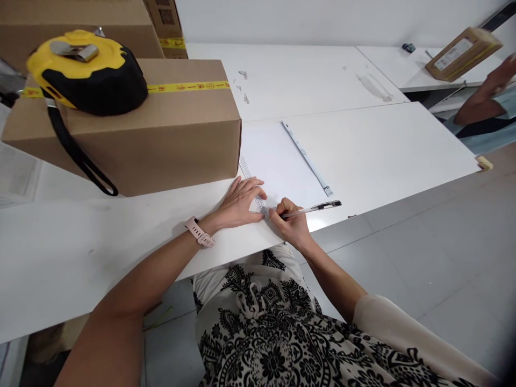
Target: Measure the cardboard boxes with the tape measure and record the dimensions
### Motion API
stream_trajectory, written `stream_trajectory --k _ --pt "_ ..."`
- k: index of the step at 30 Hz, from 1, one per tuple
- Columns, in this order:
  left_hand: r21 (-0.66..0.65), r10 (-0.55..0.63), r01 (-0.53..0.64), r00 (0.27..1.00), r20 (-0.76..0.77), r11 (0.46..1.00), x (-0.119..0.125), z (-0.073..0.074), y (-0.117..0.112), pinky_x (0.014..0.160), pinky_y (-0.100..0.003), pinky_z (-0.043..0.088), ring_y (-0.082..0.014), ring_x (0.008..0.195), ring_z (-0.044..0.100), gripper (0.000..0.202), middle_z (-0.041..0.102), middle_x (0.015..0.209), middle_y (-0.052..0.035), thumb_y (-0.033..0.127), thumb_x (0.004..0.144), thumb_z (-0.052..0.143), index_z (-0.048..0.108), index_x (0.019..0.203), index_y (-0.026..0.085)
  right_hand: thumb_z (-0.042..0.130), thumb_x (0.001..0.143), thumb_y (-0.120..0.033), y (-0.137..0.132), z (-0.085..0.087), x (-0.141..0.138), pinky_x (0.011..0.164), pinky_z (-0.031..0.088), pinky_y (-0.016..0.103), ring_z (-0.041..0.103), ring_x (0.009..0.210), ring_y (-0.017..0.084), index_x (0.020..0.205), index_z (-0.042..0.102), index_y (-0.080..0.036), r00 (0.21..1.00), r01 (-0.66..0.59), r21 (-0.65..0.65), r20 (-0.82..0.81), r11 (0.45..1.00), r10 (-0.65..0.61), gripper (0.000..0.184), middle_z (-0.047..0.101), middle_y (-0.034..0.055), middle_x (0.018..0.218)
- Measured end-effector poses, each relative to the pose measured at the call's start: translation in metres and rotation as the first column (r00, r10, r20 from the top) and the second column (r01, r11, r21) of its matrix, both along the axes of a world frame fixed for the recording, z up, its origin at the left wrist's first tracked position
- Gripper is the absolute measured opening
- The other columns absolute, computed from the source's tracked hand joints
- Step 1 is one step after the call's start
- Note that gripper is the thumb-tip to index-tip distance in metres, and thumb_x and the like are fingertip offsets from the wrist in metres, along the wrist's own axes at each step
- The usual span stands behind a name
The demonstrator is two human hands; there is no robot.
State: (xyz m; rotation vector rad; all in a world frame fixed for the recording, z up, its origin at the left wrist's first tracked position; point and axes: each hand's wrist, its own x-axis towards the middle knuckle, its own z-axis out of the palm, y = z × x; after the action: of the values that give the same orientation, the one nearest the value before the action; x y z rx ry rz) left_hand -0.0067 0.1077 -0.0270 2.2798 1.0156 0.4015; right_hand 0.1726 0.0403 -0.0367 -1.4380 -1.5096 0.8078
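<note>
My left hand [241,202] lies flat, fingers spread, pressing down a clear ruler [246,171] on a white sheet of paper [282,166] near the table's front edge. My right hand [291,221] is closed on a pen [318,207], its tip down against the ruler's near end. A second ruler [307,157] lies diagonally on the sheet to the right. A pink watch [199,232] is on my left wrist.
A cardboard box [161,129] with yellow tape stands just left of the paper, a yellow-black tape measure [86,72] on top of it. More boxes stand behind. Another person's arm [481,99] and a small box [463,52] are at the far right.
</note>
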Motion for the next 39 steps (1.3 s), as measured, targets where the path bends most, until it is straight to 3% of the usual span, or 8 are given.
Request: stream_trajectory --k 39 --pt "-0.009 -0.005 0.005 1.000 -0.006 1.000 -0.0010 -0.0009 0.0006 0.126 -0.054 0.009 -0.0308 0.150 0.033 0.036 0.049 0.151 -0.0127 0.029 0.075 0.073 0.058 0.107 0.022 0.061 0.077 -0.025 0.0008 -0.0036 0.0010 0.052 0.028 0.027 0.033 0.053 0.011 0.059 0.035 -0.024 0.997 0.047 -0.011 -0.056 0.999 -0.047 0.031 0.038 -0.0063 0.055"
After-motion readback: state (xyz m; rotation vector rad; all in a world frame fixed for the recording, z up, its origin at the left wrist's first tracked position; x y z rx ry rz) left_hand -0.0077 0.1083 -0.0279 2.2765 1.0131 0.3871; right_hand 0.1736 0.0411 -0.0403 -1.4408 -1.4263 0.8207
